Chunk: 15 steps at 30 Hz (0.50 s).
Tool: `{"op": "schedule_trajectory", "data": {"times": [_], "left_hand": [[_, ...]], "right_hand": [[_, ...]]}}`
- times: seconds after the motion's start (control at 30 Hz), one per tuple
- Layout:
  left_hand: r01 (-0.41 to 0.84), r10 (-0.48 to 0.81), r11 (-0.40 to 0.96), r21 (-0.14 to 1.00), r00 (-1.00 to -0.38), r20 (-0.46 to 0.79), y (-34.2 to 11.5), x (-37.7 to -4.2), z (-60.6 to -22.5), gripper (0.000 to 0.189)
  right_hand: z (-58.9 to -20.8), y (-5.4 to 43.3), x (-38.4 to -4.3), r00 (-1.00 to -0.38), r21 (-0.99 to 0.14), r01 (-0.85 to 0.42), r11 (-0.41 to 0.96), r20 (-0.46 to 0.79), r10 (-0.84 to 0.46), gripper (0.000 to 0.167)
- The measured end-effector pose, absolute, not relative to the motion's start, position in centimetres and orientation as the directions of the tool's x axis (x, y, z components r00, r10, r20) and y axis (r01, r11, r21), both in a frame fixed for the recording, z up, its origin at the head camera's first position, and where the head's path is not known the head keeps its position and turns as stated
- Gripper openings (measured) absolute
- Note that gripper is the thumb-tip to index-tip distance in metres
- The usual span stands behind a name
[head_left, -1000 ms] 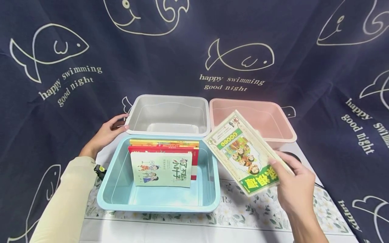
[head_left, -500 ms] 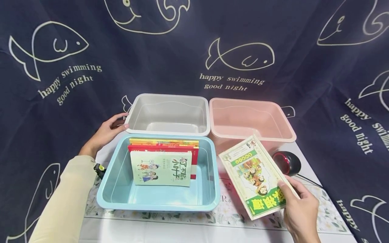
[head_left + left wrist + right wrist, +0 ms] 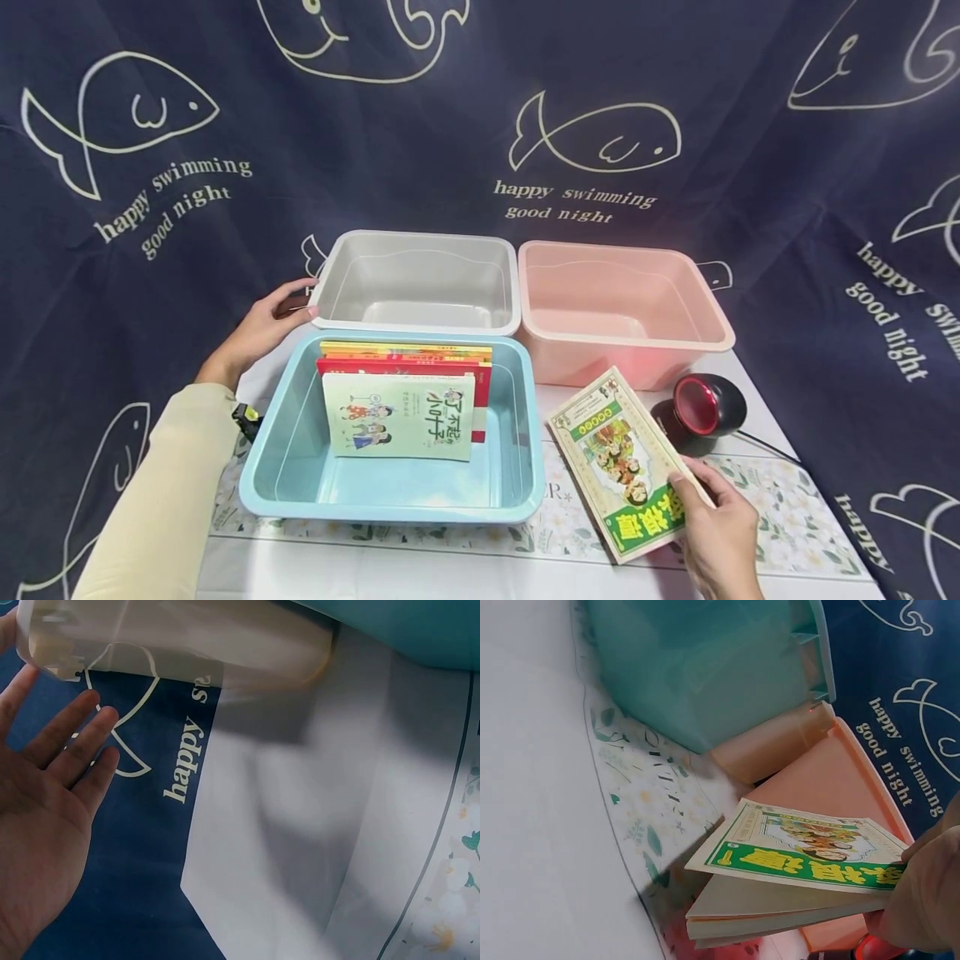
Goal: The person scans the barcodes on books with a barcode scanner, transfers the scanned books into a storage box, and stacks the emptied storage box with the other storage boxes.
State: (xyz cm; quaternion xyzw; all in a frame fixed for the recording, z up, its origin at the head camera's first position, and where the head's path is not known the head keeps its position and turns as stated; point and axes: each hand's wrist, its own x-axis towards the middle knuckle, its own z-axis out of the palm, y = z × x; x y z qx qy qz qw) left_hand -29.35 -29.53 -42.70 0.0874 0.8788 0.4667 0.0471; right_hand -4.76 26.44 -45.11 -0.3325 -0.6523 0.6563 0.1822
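Observation:
My right hand (image 3: pixel 722 533) pinches a paperback book (image 3: pixel 618 462) by its lower right corner, thumb on the cream cover with a green title band. The book is tilted in front of the pink bin, and its pages fan slightly apart in the right wrist view. My left hand (image 3: pixel 258 333) touches the left end of the grey bin (image 3: pixel 341 325), its fingers fairly straight and spread in the left wrist view. Inside the blue bin (image 3: pixel 258 467), a pale green book (image 3: pixel 397 421) stands upright in front of a red book (image 3: pixel 480 408) and several yellow-edged ones (image 3: pixel 405 348).
Beside the grey bin stands a pink bin (image 3: pixel 637 340). A black device with a red round face (image 3: pixel 697 408) and a cable sits right of the held book. A floral strip (image 3: pixel 795 517) crosses the white table, with a dark blue fish-print curtain (image 3: pixel 420 167) behind.
My right hand has brought the book down and toward me, away from the pink bin, uncovering the black device. My left hand has stayed at the grey bin.

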Motion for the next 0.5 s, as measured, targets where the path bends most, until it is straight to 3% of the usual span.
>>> {"op": "schedule_trajectory", "data": {"times": [0.23, 0.5], "left_hand": [[0.092, 0.188, 0.556, 0.826, -0.982, -0.017, -29.5, -29.3, -42.7, 0.074], [0.104, 0.194, 0.551, 0.828, -0.981, -0.006, -29.4, -29.2, -42.5, 0.073]], "right_hand": [[-44.6, 26.0, -4.9, -0.714, -0.984, 0.168, -0.065, -0.167, 0.68, 0.023], [-42.4, 25.5, -5.1, -0.744, -0.987, 0.155, 0.044, -0.088, 0.663, 0.026]]}}
